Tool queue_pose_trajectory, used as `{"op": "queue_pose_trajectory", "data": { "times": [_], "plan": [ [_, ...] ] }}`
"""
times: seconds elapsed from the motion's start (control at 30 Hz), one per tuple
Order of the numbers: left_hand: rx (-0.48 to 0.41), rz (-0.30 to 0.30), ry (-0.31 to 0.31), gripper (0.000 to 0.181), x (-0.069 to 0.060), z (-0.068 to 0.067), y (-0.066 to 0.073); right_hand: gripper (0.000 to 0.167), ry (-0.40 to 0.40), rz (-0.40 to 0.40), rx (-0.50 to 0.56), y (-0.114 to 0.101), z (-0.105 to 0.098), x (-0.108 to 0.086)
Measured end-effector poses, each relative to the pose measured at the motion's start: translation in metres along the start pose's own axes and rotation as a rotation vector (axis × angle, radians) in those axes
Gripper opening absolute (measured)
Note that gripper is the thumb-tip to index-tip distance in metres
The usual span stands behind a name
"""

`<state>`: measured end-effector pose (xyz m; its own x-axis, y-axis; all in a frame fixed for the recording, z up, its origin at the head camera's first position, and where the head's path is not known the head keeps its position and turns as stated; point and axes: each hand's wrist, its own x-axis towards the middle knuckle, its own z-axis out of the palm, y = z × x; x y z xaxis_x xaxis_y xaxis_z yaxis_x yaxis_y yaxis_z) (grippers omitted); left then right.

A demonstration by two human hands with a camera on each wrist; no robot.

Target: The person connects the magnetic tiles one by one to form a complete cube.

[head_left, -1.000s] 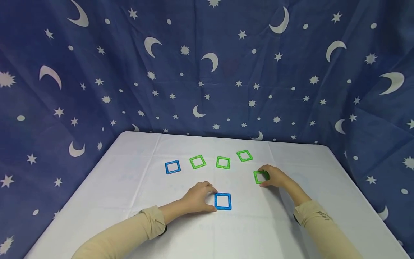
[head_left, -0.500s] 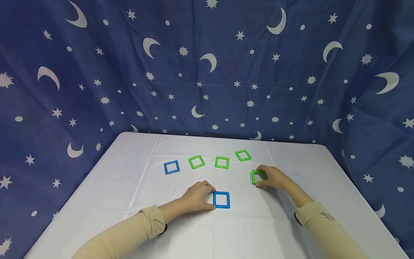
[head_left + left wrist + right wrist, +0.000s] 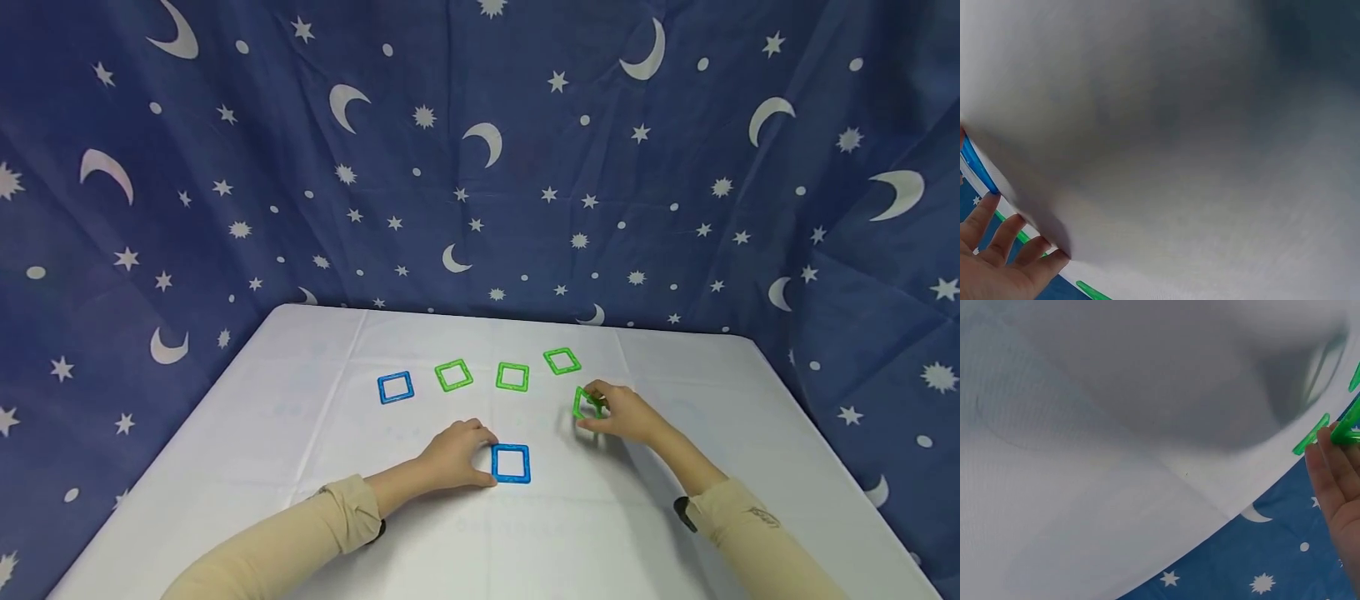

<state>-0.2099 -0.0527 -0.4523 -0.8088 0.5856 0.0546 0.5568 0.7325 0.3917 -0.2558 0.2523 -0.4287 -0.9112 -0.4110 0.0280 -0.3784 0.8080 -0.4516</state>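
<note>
"Fingers point(image 3: 602, 390) bent on the right hand point(image 3: 626, 414), over toward the right edge of the white-covered bench point(image 3: 420, 554). What have they got?"

"A green frame point(image 3: 577, 403), pinched against the thumb point(image 3: 593, 425). It's tipped and looks clear of the bench, with a shadow just beneath. Part of it hides behind the fingers."

"And the left hand point(image 3: 452, 457)?"

"Forefinger and thumb grasp a blue frame point(image 3: 527, 463) by its left side, one at each corner. That one lies flat, well in from both side edges of the bench."

"More pieces at the back, I see."

"Yes, a loose row along the far edge, all apart. From the left corner across: a second blue square point(image 3: 398, 399), then a green square point(image 3: 459, 386), another green square point(image 3: 512, 388), and a last green square point(image 3: 567, 370), which lies nearest that edge."

"Behind it all?"

"Blue curtain point(image 3: 525, 133), covered in pale moons and stars. A rolled beige sleeve point(image 3: 300, 533) covers the left forearm."
</note>
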Motion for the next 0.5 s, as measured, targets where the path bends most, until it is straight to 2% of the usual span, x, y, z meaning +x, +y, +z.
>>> {"op": "queue_pose_trajectory", "data": {
  "times": [0.27, 0.5],
  "plan": [
    [0.002, -0.012, 0.001, 0.051, -0.001, 0.001, 0.002, 0.058, -0.046, 0.017, 0.112, -0.012, 0.008, -0.006],
    [0.008, -0.011, 0.000, 0.052, 0.001, 0.000, 0.001, 0.052, -0.053, -0.021, 0.247, -0.020, 0.014, -0.011]
  ]
}}
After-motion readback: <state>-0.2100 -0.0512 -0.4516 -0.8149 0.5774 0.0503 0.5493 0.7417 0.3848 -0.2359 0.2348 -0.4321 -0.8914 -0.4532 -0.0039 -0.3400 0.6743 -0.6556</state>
